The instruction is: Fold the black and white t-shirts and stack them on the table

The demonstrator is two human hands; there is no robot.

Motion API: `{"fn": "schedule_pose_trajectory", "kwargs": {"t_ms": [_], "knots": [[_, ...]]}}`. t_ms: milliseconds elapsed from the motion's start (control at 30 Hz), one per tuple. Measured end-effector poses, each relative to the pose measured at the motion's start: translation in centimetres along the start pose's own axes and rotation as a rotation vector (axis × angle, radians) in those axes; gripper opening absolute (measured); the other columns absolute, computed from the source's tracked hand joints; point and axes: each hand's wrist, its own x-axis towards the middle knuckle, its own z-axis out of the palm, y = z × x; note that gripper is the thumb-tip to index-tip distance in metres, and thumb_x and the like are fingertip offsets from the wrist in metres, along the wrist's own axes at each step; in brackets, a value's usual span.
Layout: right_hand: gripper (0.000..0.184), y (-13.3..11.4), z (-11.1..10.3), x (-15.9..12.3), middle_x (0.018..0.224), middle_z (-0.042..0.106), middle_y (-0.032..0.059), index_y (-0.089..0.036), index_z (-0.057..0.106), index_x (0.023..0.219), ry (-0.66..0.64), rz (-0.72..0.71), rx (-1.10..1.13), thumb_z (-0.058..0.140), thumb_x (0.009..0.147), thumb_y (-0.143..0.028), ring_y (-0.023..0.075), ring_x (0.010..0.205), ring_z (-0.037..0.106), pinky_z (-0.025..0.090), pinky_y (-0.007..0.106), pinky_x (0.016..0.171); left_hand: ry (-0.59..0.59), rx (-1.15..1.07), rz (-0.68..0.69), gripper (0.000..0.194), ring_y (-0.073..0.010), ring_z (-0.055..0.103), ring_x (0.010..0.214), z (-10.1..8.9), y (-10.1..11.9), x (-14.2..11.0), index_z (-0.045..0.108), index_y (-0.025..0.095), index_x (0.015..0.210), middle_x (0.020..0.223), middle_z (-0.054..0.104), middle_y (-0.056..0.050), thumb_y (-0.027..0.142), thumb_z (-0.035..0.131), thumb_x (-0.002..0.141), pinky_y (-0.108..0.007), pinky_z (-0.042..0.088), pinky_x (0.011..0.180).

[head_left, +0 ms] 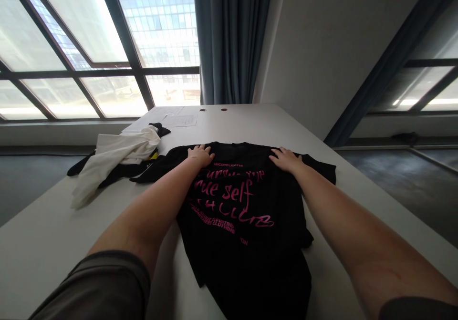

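Observation:
A black T-shirt (pixel 250 258) with pink lettering lies spread on the white table, its neckline at the far side and its lower part toward me. My left hand (pixel 201 156) rests on the left shoulder area of the shirt, fingers stretched and spread. On the opposite shoulder lies my right hand (pixel 285 159), palm down with its fingers apart. Neither hand visibly grasps the cloth. Both sleeves reach outward past my hands. Wrinkles break up the printed words, and the shirt's lower edge is folded unevenly.
Left of the shirt lies a heap of white and black clothing (pixel 123 150) with a bit of yellow. Paper sheets (pixel 181 120) are on the far part of the white table (pixel 246 125). Behind stand windows, a blue-grey curtain (pixel 232 43) and a pale wall.

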Motion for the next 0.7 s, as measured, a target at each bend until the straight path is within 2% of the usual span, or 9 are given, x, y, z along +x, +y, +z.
{"fn": "schedule_pose_trajectory", "kwargs": {"t_ms": [100, 233, 333, 467, 533, 633, 700], "knots": [[0.075, -0.7, -0.1, 1.4, 0.175, 0.026, 0.0106, -0.035, 0.039, 0.165, -0.028, 0.044, 0.012, 0.025, 0.102, -0.073, 0.0491, 0.157, 0.024, 0.017, 0.091, 0.11, 0.006, -0.017, 0.024, 0.071, -0.0365, 0.014, 0.164, 0.9, 0.5, 1.8, 0.029, 0.03, 0.169, 0.178, 0.018, -0.007, 0.06, 0.027, 0.104, -0.068, 0.015, 0.127], [0.075, -1.0, 0.1, 3.5, 0.177, 0.024, 0.0054, -0.04, 0.036, 0.166, -0.044, 0.044, 0.024, 0.026, 0.101, -0.073, 0.0479, 0.159, 0.021, 0.014, 0.089, 0.113, -0.025, -0.047, -0.019, 0.076, -0.0383, 0.005, 0.165, 1.5, 0.1, 3.8, 0.02, 0.034, 0.171, 0.179, 0.008, -0.004, 0.067, 0.023, 0.102, -0.077, 0.008, 0.124], [0.071, -0.5, -0.1, 4.3, 0.176, 0.026, 0.0073, -0.038, 0.04, 0.165, -0.031, 0.009, 0.017, 0.029, 0.102, -0.069, 0.0493, 0.158, 0.022, 0.016, 0.089, 0.113, -0.044, -0.07, -0.055, 0.079, -0.039, 0.001, 0.165, 1.4, -0.4, 4.6, 0.018, 0.034, 0.172, 0.179, 0.004, -0.002, 0.07, 0.022, 0.101, -0.08, 0.004, 0.123], [0.07, -0.9, -0.8, 3.3, 0.178, 0.015, 0.0082, -0.03, 0.045, 0.163, 0.057, -0.083, -0.087, 0.036, 0.103, -0.063, 0.048, 0.161, 0.007, 0.008, 0.084, 0.119, -0.003, -0.09, -0.094, 0.079, -0.04, 0.001, 0.164, 1.2, -0.5, 4.9, 0.02, 0.034, 0.171, 0.179, 0.007, -0.002, 0.069, 0.022, 0.101, -0.079, 0.003, 0.123], [0.068, -2.1, -1.0, 2.3, 0.178, 0.018, 0.0083, -0.029, 0.043, 0.164, 0.061, -0.143, -0.115, 0.038, 0.103, -0.061, 0.0458, 0.162, 0.01, 0.005, 0.08, 0.122, 0.01, -0.099, -0.116, 0.077, -0.0407, 0.002, 0.164, 1.2, -0.4, 4.8, 0.023, 0.036, 0.171, 0.179, 0.012, -0.002, 0.069, 0.023, 0.101, -0.079, 0.003, 0.123], [0.072, -4.7, -0.8, 0.5, 0.175, 0.027, 0.0117, -0.029, 0.038, 0.166, -0.099, -0.163, -0.094, 0.036, 0.104, -0.065, 0.0446, 0.158, 0.025, 0.014, 0.078, 0.122, 0.013, -0.113, -0.129, 0.076, -0.0419, 0.004, 0.164, 1.1, -0.4, 4.7, 0.025, 0.038, 0.17, 0.179, 0.016, -0.002, 0.069, 0.024, 0.1, -0.079, 0.002, 0.124], [0.078, -6.2, -0.3, -0.6, 0.176, 0.021, 0.0145, -0.027, 0.032, 0.169, -0.162, -0.135, -0.079, 0.033, 0.103, -0.07, 0.0446, 0.159, 0.023, 0.018, 0.077, 0.121, 0.015, -0.116, -0.111, 0.075, -0.0424, 0.005, 0.164, 1.1, -0.7, 4.6, 0.026, 0.038, 0.17, 0.178, 0.018, -0.002, 0.068, 0.023, 0.101, -0.078, 0.001, 0.124]]}}
